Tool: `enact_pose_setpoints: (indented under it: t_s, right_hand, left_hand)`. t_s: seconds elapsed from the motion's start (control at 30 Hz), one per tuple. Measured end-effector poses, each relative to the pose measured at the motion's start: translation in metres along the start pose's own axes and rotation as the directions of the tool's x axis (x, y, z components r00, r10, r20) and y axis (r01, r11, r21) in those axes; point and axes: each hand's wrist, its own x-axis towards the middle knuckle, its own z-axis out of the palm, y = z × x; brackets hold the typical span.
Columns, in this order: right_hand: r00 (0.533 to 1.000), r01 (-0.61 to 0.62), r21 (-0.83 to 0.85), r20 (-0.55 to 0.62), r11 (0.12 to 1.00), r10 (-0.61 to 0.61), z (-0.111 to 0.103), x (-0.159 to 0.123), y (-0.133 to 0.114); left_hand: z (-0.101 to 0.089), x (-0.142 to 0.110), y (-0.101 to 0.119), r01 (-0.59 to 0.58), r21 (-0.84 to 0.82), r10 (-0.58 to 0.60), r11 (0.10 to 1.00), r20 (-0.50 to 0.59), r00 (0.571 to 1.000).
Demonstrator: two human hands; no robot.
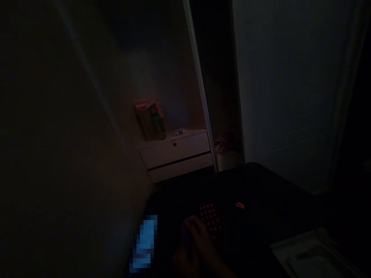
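Observation:
The view is very dark. My right hand (201,237) is closed at the lower middle, its fingers bent over a dark bluish object (186,234) whose kind I cannot make out. Just below and to the left, my left hand (183,258) is closed at the lower end of the same object; its fingers are mostly lost in shadow. Beyond my right hand, rows of small red dots (210,211) show on the black tabletop (261,189). A small orange-red item (240,205) lies to their right.
A glowing, blurred-out screen (145,243) is at the left. A pale, flat plastic-looking packet (313,253) lies at the lower right. Behind the table stand a drawer unit (179,152), with a red-topped paper bag (146,119) on it, and a light door panel (284,85).

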Motion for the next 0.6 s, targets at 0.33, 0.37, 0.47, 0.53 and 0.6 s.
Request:
enact_pose_setpoints:
  t_s: [0.33, 0.37, 0.47, 0.53, 0.6]
  right_hand:
    - [1.0, 0.009, -0.015, 0.006, 1.0, -0.009, 0.001, 0.0, -0.006]
    - [1.0, 0.009, -0.017, 0.001, 1.0, -0.009, 0.001, -0.001, -0.007]
    - [1.0, 0.013, -0.015, -0.004, 1.0, -0.013, 0.002, -0.001, -0.009]
    - [1.0, 0.012, -0.009, -0.001, 1.0, -0.012, 0.002, -0.001, -0.008]
    - [1.0, 0.014, -0.012, 0.008, 1.0, -0.014, 0.001, -0.001, -0.008]
  left_hand:
    - [-0.005, 0.0, 0.005, -0.01, 0.013, 0.01, 1.0, 0.001, 1.0]
    - [-0.005, 0.0, 0.006, -0.011, 0.012, 0.011, 1.0, 0.002, 1.0]
    - [-0.005, -0.001, 0.007, -0.017, 0.004, 0.017, 1.0, 0.003, 1.0]
    - [-0.005, -0.001, 0.008, -0.019, -0.003, 0.019, 1.0, 0.005, 1.0]
    - [-0.006, -0.001, 0.008, -0.015, -0.003, 0.015, 1.0, 0.005, 1.0]
